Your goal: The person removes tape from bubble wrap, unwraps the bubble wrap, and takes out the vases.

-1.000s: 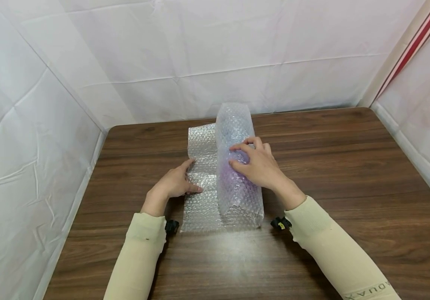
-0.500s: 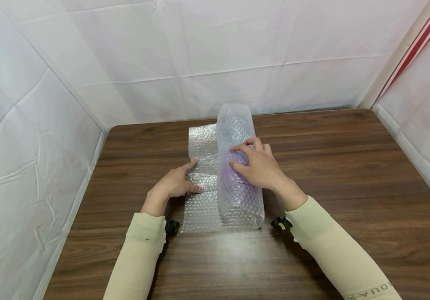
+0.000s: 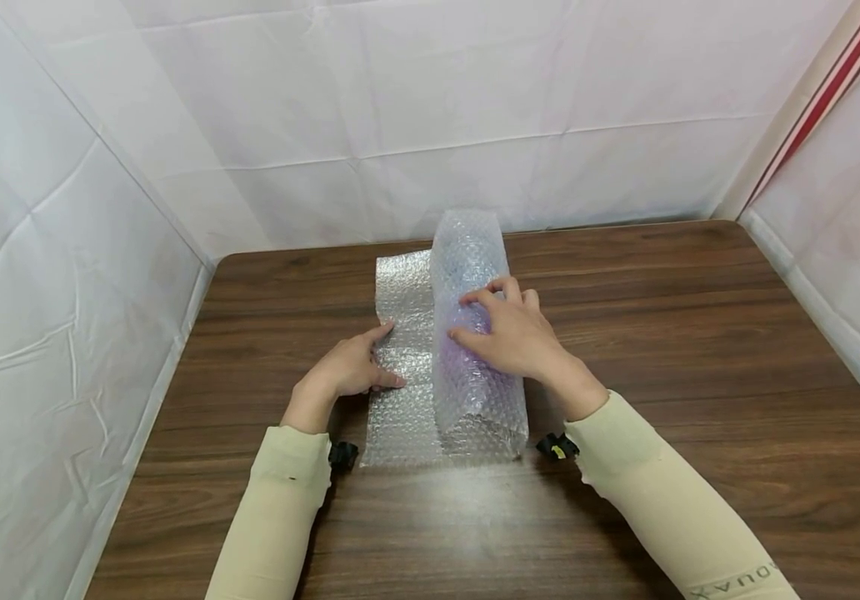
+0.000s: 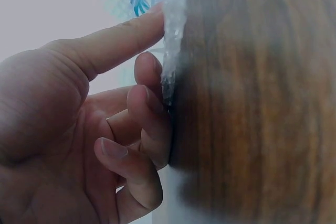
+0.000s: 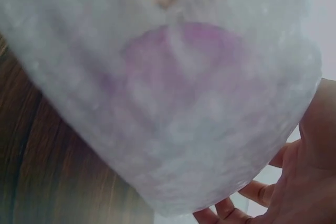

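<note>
A thick bubble-wrap roll (image 3: pixel 467 250) lies lengthwise on the table, with something purple and bluish showing blurred through its layers. A flat bubble-wrap tail (image 3: pixel 403 417) extends from its left side. My left hand (image 3: pixel 342 365) presses thumb and forefinger onto the tail's left edge. In the left wrist view, the left hand's other fingers (image 4: pixel 139 174) bend loosely beside that edge. My right hand (image 3: pixel 518 335) lies over the roll from the right, thumb and bent fingers curved over its top. The right wrist view shows the roll's near end (image 5: pixel 184 145) with a pink-purple round shape inside.
The brown wood-grain table (image 3: pixel 662 333) extends on both sides of the wrap. White sheeting (image 3: pixel 430 100) hangs behind its far edge and along the left and right. A red stripe (image 3: pixel 827 96) runs down the right rear corner.
My right thumb and hand have shifted slightly left over the roll. The left hand and the flat tail stay nearly where they were.
</note>
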### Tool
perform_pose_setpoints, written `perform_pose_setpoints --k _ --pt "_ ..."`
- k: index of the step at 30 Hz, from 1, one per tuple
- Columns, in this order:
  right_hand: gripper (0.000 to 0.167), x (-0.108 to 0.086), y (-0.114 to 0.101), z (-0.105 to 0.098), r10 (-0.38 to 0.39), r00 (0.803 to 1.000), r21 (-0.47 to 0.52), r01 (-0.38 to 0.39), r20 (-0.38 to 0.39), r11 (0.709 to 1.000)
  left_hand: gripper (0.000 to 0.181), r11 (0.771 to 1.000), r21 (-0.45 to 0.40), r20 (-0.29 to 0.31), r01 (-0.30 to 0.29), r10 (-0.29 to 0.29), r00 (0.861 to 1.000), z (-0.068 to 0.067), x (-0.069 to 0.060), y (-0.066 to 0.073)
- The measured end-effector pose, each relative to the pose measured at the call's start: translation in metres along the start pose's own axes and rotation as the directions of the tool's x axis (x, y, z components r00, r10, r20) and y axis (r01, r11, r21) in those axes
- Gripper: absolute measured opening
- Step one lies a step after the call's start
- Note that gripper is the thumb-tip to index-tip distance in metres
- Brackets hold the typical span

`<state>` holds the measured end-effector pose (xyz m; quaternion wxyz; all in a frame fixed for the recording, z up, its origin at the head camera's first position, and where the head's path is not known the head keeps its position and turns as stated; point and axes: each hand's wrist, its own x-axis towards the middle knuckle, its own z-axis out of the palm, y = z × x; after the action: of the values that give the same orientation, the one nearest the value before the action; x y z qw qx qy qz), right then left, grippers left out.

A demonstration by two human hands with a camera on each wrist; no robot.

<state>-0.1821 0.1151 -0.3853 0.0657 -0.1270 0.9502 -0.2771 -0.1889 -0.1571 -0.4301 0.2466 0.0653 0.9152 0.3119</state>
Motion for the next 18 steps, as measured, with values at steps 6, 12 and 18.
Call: perform_pose_setpoints --k 6,12,18 --pt "0.063 -0.001 -0.01 0.0 0.047 0.999 -0.03 -0.047 -0.004 0.998 0.104 1.0 -0.021 0.004 -0.006 0.006 1.0 0.0 0.0 -0.001" --pt "0.071 -0.003 -0.017 0.003 0.08 0.996 -0.092 -0.082 -0.028 0.992 0.104 1.0 -0.018 0.007 -0.004 0.004 1.0 -0.001 0.002 0.0" --pt "0.071 -0.002 -0.019 0.005 0.085 0.995 -0.12 -0.09 -0.053 0.989 0.105 1.0 -0.002 -0.003 -0.008 0.008 1.0 0.0 0.002 0.001"
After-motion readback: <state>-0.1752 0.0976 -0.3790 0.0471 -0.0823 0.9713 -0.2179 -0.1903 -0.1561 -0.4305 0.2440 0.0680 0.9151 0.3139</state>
